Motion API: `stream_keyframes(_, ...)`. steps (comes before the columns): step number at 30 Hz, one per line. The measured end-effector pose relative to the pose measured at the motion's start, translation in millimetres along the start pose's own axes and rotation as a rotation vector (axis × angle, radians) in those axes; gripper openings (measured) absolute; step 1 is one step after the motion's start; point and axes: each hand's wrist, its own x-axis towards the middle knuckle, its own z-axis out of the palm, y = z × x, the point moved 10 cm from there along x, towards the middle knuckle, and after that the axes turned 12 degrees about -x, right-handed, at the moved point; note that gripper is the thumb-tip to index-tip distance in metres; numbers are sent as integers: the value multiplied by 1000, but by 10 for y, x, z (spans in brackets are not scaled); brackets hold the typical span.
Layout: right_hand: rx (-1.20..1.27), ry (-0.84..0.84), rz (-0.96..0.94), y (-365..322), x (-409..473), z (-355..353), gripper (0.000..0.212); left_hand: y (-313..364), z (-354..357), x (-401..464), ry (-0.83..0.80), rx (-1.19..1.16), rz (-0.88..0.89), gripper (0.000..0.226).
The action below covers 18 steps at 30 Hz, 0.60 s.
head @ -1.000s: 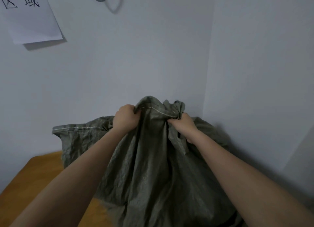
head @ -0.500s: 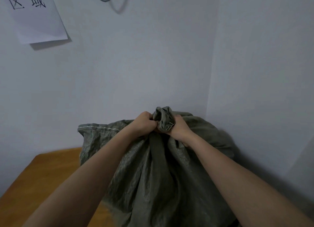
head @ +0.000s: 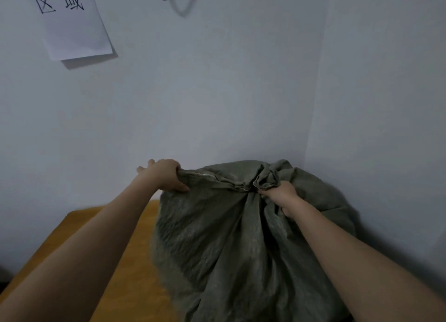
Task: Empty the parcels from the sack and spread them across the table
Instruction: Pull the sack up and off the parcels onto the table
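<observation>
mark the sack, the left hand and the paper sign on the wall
sack (head: 217,244), head view, on its creased front panel.
left hand (head: 166,174), head view, on the back of the hand, gripping the sack's hemmed edge.
paper sign (head: 77,32), head view, on its blank lower half.

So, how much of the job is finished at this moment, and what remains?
Done: nothing emptied; no parcels show on the table. In hand: the left hand grips the hem of the grey-green sack, and the right hand clutches its bunched top. Left: tipping the parcels out and spreading them across the table.
</observation>
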Motion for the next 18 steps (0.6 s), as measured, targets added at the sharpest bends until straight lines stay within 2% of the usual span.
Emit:
stream_keyframes(4,-26,-50,16,11,37,61,53,-58,116,-3,1,-170,18,24)
stream_keyframes(7,15,-66,-36,-209,-14,20,45,12,8,-34,91,-468,25,20)
stream_keyframes(10,-48,20,-119,-536,-4,-91,25,129,-357,-48,259,-753,79,20)
stream_keyframes(13,-9,137,-150,-722,11,-218,20,216,-617,-99,432,-909,115,23)
stream_keyframes(17,-74,120,-133,-755,-7,-248,19,398,-393,-50,272,-1062,201,23)
stream_keyframes(18,-76,135,-147,-823,-5,-297,22,423,-455,-60,279,-1144,233,22)
